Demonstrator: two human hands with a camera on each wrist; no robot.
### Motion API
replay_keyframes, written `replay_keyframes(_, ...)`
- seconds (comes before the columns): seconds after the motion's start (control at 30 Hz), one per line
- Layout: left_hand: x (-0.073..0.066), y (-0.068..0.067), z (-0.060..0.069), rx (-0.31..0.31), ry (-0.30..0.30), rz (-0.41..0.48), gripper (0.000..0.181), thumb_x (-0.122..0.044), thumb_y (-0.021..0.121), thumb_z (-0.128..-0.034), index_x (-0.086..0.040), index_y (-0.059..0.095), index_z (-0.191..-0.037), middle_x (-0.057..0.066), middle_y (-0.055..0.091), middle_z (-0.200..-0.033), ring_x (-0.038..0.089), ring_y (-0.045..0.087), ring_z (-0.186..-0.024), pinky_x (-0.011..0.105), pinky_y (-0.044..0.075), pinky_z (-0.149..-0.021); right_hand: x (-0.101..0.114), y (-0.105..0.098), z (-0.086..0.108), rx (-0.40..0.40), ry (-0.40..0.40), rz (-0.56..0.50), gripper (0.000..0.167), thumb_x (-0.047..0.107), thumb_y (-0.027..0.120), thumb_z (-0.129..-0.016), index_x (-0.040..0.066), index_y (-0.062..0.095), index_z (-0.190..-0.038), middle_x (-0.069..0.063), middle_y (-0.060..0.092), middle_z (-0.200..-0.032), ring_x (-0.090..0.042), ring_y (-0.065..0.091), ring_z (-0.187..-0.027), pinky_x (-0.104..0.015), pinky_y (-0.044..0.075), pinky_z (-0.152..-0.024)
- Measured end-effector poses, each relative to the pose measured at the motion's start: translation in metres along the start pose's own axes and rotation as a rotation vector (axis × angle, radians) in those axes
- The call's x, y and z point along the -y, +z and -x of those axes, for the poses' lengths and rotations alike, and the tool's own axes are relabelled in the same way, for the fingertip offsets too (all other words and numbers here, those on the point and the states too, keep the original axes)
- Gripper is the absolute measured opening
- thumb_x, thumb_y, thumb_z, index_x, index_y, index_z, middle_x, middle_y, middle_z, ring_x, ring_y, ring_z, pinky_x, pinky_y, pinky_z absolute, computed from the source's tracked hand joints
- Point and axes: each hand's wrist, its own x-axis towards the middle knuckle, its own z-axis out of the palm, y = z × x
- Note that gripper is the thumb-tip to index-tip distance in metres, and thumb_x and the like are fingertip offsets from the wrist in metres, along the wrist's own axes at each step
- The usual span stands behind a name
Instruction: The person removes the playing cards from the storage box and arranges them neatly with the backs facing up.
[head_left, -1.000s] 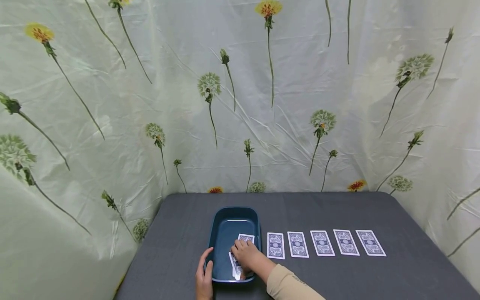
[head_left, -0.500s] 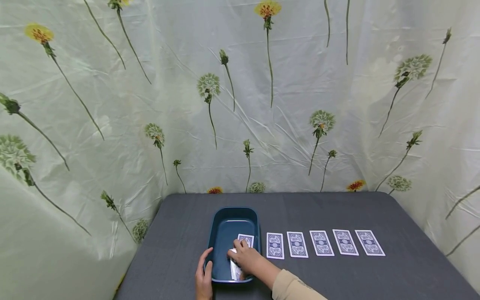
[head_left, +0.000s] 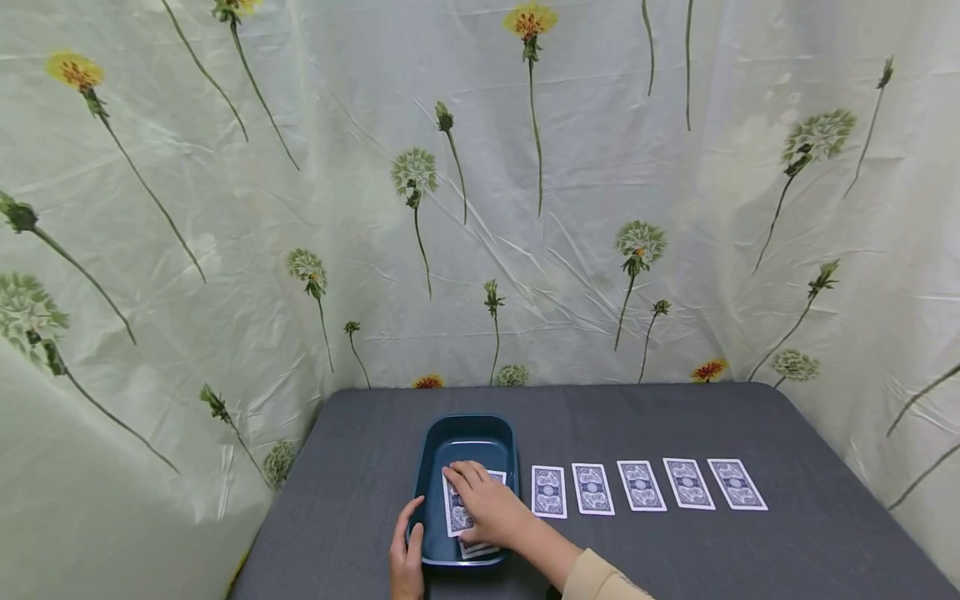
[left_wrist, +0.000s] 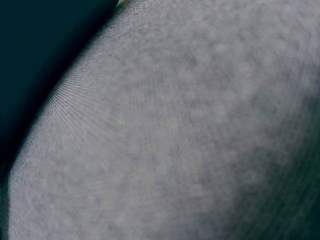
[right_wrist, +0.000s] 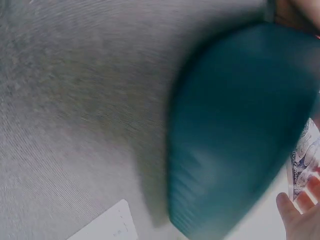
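A deep blue rectangular dish [head_left: 465,423] sits on the grey tabletop, with several playing cards inside it. My left hand [head_left: 407,550] holds the dish's left wall, forefinger and thumb bent at the rim. Over the dish, my right hand [head_left: 487,504] grips a blue-backed playing card [head_left: 456,514], fingers at its far edge and thumb near the near edge. Other cards [head_left: 478,550] lie beneath, partly covered by card and hand. In the right wrist view, fingers [right_wrist: 300,220] show beside a patterned card [right_wrist: 304,155] past the dish wall [right_wrist: 225,125].
Right of the dish, several playing cards lie face down in a spaced row, from the nearest card [head_left: 549,492] to the last card [head_left: 737,484]. A pale curtain [head_left: 480,167] printed with dandelions hangs behind the table [head_left: 637,558]. The left wrist view shows mostly blurred grey cloth.
My right hand has brought a card up from the pile and shifted it left and farther back inside the dish. The left hand stays at the dish's side; the row is unchanged.
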Motion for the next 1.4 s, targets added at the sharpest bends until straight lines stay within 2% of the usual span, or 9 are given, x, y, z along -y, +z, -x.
replay_keyframes(0.1,0.000,0.000,0.001,-0.001,-0.005,0.002,0.029,-0.011,0.043,-0.0931,-0.006,0.055,-0.119,0.014,0.054,-0.124,-0.021,0.034,-0.105,0.001,0.024,-0.088,-0.004,-0.017,0.006,-0.008,0.037,-0.066,0.088,0.046,0.075,-0.068,0.008,0.036,-0.137,-0.007,0.041,-0.138,-0.023,0.041,-0.125,-0.033,0.042,-0.098)
replay_keyframes(0.23,0.000,-0.001,0.001,-0.007,0.037,0.009,0.029,-0.008,0.044,-0.0927,-0.004,0.055,-0.119,0.017,0.054,-0.123,-0.020,0.034,-0.107,0.000,0.023,-0.089,-0.016,-0.036,0.022,-0.043,0.085,-0.141,0.087,0.042,0.076,-0.067,0.005,0.038,-0.136,-0.010,0.041,-0.139,-0.027,0.039,-0.126,-0.038,0.041,-0.097)
replay_keyframes(0.4,0.001,0.000,0.001,-0.017,0.084,0.025,0.028,-0.007,0.044,-0.0924,-0.002,0.056,-0.118,0.020,0.055,-0.121,-0.020,0.035,-0.107,0.000,0.023,-0.089,-0.032,-0.045,0.053,-0.074,0.163,-0.183,0.088,0.039,0.078,-0.065,0.004,0.039,-0.136,-0.011,0.040,-0.140,-0.030,0.038,-0.126,-0.043,0.041,-0.096)
replay_keyframes(0.63,0.000,-0.002,0.000,-0.018,0.105,0.024,0.028,-0.006,0.044,-0.0920,-0.001,0.056,-0.117,0.021,0.055,-0.119,-0.020,0.036,-0.107,0.000,0.024,-0.089,-0.044,-0.028,0.095,-0.050,0.198,-0.168,0.090,0.042,0.079,-0.061,0.003,0.042,-0.134,-0.012,0.044,-0.137,-0.031,0.042,-0.123,-0.046,0.040,-0.096)
replay_keyframes(0.8,-0.001,-0.002,0.000,-0.015,0.074,0.016,0.028,-0.008,0.045,-0.0921,-0.003,0.056,-0.118,0.012,0.056,-0.120,-0.021,0.035,-0.106,0.000,0.024,-0.089,-0.045,-0.008,0.112,0.112,0.227,-0.234,0.087,0.042,0.075,-0.066,0.005,0.039,-0.136,-0.010,0.041,-0.139,-0.029,0.039,-0.124,-0.043,0.038,-0.099)
replay_keyframes(0.9,-0.001,-0.001,0.001,-0.017,0.109,0.029,0.028,-0.005,0.045,-0.0912,-0.001,0.056,-0.117,0.013,0.057,-0.118,-0.021,0.036,-0.106,0.000,0.024,-0.089,-0.045,0.002,0.120,0.189,0.211,-0.266,0.085,0.044,0.074,-0.067,0.005,0.040,-0.135,-0.010,0.041,-0.138,-0.029,0.039,-0.123,-0.040,0.039,-0.099)
replay_keyframes(1.03,0.003,0.000,0.001,-0.029,0.163,0.022,0.028,0.002,0.045,-0.0897,0.002,0.056,-0.115,0.022,0.056,-0.116,-0.020,0.036,-0.107,0.000,0.024,-0.088,-0.045,0.012,0.128,0.236,0.204,-0.332,0.087,0.055,0.068,-0.068,0.004,0.042,-0.134,-0.011,0.043,-0.135,-0.025,0.041,-0.121,-0.035,0.042,-0.097)
replay_keyframes(1.13,0.005,0.001,0.000,-0.047,0.156,0.021,0.029,0.005,0.045,-0.0889,0.003,0.056,-0.115,0.023,0.056,-0.115,-0.021,0.036,-0.106,0.000,0.024,-0.088,-0.045,0.015,0.128,0.252,0.217,-0.378,0.089,0.062,0.062,-0.068,0.005,0.043,-0.134,-0.010,0.044,-0.134,-0.023,0.041,-0.119,-0.034,0.042,-0.097)
replay_keyframes(1.4,0.003,0.000,-0.001,-0.025,0.167,0.028,0.028,0.002,0.044,-0.0903,0.003,0.056,-0.116,0.023,0.056,-0.116,-0.020,0.036,-0.107,0.000,0.024,-0.089,-0.043,0.019,0.129,0.292,0.201,-0.357,0.087,0.065,0.060,-0.070,0.006,0.046,-0.131,-0.010,0.047,-0.133,-0.021,0.044,-0.118,-0.033,0.042,-0.096)
